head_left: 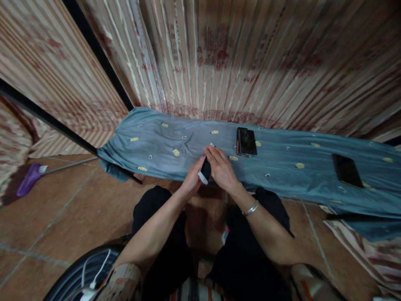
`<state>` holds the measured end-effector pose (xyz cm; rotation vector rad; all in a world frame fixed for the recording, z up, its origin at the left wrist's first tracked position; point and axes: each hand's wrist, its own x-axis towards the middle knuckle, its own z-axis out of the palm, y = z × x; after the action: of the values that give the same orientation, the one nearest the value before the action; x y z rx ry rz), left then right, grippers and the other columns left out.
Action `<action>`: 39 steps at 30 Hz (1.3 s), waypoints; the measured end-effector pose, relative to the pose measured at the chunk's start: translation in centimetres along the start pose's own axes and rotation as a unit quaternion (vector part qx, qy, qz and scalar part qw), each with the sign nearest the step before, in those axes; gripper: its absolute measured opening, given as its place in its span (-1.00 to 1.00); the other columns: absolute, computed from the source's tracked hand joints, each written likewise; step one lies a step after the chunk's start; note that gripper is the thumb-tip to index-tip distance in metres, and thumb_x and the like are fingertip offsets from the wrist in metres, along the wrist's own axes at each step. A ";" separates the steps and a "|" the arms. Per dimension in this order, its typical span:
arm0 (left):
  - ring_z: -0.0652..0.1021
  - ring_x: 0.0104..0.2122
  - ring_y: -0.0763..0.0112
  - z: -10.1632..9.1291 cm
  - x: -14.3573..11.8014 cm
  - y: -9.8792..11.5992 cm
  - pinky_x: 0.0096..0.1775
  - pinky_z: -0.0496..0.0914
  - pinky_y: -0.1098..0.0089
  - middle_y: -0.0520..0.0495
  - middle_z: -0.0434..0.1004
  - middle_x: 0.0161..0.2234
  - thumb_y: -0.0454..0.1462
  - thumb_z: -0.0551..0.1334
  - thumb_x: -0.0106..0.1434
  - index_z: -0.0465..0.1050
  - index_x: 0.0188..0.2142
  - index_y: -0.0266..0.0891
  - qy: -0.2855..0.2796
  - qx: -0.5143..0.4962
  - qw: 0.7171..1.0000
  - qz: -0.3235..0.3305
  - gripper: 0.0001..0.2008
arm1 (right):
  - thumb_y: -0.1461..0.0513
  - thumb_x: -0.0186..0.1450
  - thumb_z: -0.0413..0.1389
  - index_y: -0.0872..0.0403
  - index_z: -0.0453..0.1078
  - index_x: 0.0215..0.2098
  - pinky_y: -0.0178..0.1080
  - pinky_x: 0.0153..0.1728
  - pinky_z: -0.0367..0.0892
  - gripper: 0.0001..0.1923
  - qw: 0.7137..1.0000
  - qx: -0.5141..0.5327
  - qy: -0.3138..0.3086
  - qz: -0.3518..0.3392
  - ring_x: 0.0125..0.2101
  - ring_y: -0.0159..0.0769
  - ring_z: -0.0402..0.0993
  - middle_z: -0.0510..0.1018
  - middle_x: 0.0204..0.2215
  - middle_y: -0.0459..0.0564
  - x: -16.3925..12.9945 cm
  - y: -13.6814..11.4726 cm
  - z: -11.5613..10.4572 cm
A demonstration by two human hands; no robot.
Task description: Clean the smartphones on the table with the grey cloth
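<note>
both hands, left (191, 179) and right (221, 167), grip a small dark object (206, 170) (between them) over blue cloth (282, 167).

Single head-worn view looks steeply down, close over the cloth-covered surface (282, 175).

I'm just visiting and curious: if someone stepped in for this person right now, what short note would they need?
Left hand: grips a small black-and-white object from the left.
Right hand: closed over the same object from the right; what it is cannot be told.
Both hands sit above the near edge of the blue-grey cloth.
On the cloth: a phone just beyond the hands, a second dark phone far right.
Progress: not readable from this view.
</note>
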<state>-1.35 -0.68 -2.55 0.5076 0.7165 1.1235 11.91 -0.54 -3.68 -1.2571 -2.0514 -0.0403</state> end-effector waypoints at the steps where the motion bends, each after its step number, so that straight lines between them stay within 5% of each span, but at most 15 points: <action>1: 0.67 0.04 0.13 -0.1 0.0 0.0 0.10 0.51 0.23 -0.17 0.75 -0.18 -0.19 0.41 0.27 0.66 -0.13 -0.31 0.000 0.004 1.000 -0.008 -0.75 | 0.43 0.40 -0.06 0.10 0.39 0.37 0.19 0.37 0.33 -0.39 1.000 0.001 0.004 0.011 0.29 0.02 0.41 0.50 0.30 0.19 0.2 0.5 0.0; 6: 0.72 -0.18 0.10 -0.2 -0.2 0.3 -0.06 0.59 0.16 -0.15 0.74 -0.32 -0.15 0.35 0.32 0.65 -0.16 -0.28 0.010 -0.002 0.997 -0.076 -0.76 | 0.36 0.45 -0.11 0.08 0.40 0.33 0.21 0.34 0.33 -0.45 0.995 0.027 0.040 0.087 0.25 0.01 0.46 0.54 0.26 0.20 0.7 3.0 -0.4; 10: 0.73 -0.15 0.09 0.0 -0.3 0.7 -0.06 0.60 0.15 -0.20 0.75 -0.29 -0.10 0.26 0.40 0.64 -0.15 -0.28 0.013 -0.017 0.994 -0.103 -0.70 | 0.32 0.47 -0.12 0.10 0.44 0.29 0.20 0.32 0.35 -0.49 0.993 0.036 0.050 0.097 0.21 0.01 0.49 0.57 0.22 0.21 0.6 3.3 -0.6; 19: 0.70 -0.03 0.08 -0.3 0.3 0.6 0.03 0.54 0.19 -0.17 0.75 -0.20 -0.12 0.32 0.34 0.64 -0.06 -0.27 0.025 -0.019 0.997 -0.072 -0.70 | 0.38 0.42 -0.09 0.06 0.40 0.37 0.20 0.36 0.32 -0.40 0.997 0.049 0.018 0.056 0.25 0.01 0.44 0.54 0.26 0.19 0.0 0.5 0.3; 24: 0.66 0.03 0.06 -0.5 0.3 1.1 0.08 0.50 0.20 -0.20 0.72 -0.25 -0.14 0.31 0.34 0.61 -0.24 -0.28 0.032 -0.043 0.996 -0.065 -0.77 | 0.37 0.46 -0.12 0.03 0.42 0.35 0.13 0.34 0.36 -0.43 0.998 0.051 0.019 0.015 0.22 -0.04 0.48 0.57 0.23 0.14 -0.4 -1.5 0.2; 32: 0.56 -0.45 0.48 -0.4 0.9 1.6 -0.18 0.50 0.42 0.07 0.55 -0.49 -0.22 0.26 0.37 0.51 -0.39 -0.24 0.100 -0.078 0.991 -0.035 -0.80 | 0.36 0.49 -0.12 0.04 0.39 0.38 0.10 0.31 0.41 -0.43 0.996 0.081 0.012 -0.034 0.22 -0.04 0.48 0.57 0.24 0.16 -1.6 -3.5 0.3; 35: 0.59 -0.44 0.43 -0.5 0.9 1.9 -0.20 0.52 0.40 0.07 0.51 -0.53 -0.17 0.30 0.36 0.51 -0.39 -0.22 0.104 -0.061 0.991 -0.053 -0.78 | 0.36 0.50 -0.12 0.02 0.40 0.37 0.09 0.30 0.43 -0.44 0.995 0.087 0.009 -0.047 0.21 -0.05 0.48 0.57 0.24 0.14 -2.1 -4.0 0.4; 39: 0.70 -0.24 0.23 -0.5 0.4 2.4 -0.07 0.58 0.27 -0.09 0.66 -0.41 -0.10 0.26 0.38 0.62 -0.24 -0.28 0.042 -0.060 0.994 -0.075 -0.72 | 0.36 0.51 -0.12 0.08 0.42 0.35 0.09 0.28 0.46 -0.47 0.993 0.091 0.013 -0.071 0.21 -0.04 0.48 0.57 0.23 0.19 -2.7 -4.6 0.6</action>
<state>-3.09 0.57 -1.34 0.3009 0.7436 1.0443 8.66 -4.77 -4.25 -0.9930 -2.0692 0.0634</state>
